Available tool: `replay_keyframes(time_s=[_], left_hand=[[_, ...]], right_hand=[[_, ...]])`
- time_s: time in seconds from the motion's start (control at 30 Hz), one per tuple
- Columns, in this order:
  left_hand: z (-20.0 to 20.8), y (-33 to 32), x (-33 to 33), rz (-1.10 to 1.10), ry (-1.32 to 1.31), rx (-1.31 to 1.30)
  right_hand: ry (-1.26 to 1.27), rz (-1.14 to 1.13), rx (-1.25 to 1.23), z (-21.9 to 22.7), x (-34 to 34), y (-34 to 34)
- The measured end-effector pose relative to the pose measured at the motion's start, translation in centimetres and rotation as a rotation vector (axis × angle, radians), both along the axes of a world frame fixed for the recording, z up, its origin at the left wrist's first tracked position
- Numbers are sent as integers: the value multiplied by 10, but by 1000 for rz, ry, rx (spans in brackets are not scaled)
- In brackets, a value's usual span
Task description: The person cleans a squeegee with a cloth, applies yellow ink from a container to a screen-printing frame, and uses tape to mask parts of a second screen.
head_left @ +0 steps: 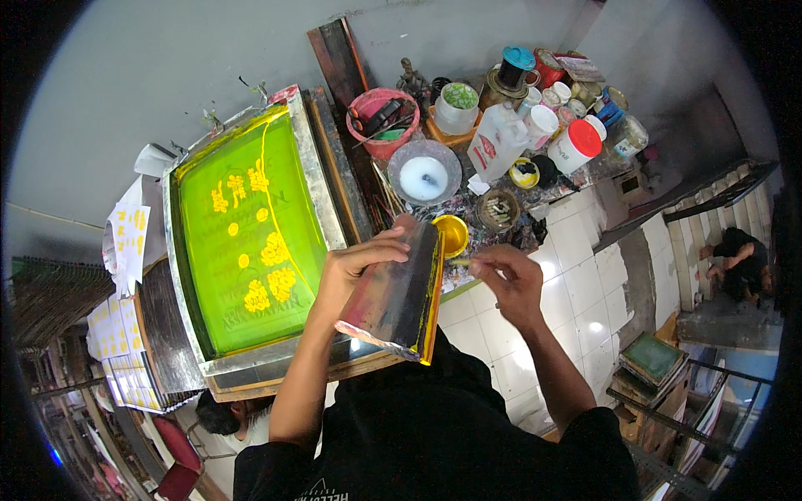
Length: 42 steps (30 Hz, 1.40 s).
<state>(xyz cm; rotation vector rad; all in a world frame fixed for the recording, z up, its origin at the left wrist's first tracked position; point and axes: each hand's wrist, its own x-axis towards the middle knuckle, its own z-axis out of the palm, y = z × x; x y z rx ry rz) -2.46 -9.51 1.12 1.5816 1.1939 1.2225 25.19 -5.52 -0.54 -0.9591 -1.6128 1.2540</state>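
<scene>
My left hand (361, 260) grips a wide screen-printing squeegee (386, 294), tilted in front of my chest. Yellow ink coats the squeegee's right-hand edge. Between the pinched fingers of my right hand (511, 282) is a thin stick (460, 261), its tip close to the squeegee's inked edge and to a tub of yellow ink (454, 236). On the left lies a green printing screen (219, 288) in a metal frame. Yellow ink shows on its flower and dot shapes, with a streak along its right side.
Behind the ink tub stand a bowl of whitish liquid (423, 175), a pink bucket (386, 144), a plastic jug (499, 146) and several jars. Printed sheets (121, 346) lie left of the screen. One person (742, 260) is at far right; another's head (219, 412) shows at lower left.
</scene>
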Motion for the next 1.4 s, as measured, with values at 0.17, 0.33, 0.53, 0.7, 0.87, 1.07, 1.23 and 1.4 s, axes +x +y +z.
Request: replay_keyframes(time_s=[0.17, 0.33, 0.53, 0.7, 0.87, 1.07, 1.23, 1.4], left_hand=[[2, -2, 5, 32, 46, 15], [13, -3, 12, 37, 87, 34], [18, -5, 15, 21, 99, 56], [16, -6, 19, 7, 98, 126], [16, -8, 20, 3, 121, 126], [21, -11, 21, -12, 162, 186], [17, -13, 19, -4, 138, 206], [13, -15, 19, 10, 125, 185]], right_hand=[[-52, 16, 371, 24, -2, -21], [-157, -17, 367, 15, -2, -29], [-275, -41, 357, 8, 3, -21], [-258, -71, 362, -11, 3, -11], [-264, -101, 350, -36, 3, 2], [-158, -121, 238, -66, -1, 23], [-204, -135, 228, -71, -6, 36], [-231, -138, 223, -82, -8, 48]])
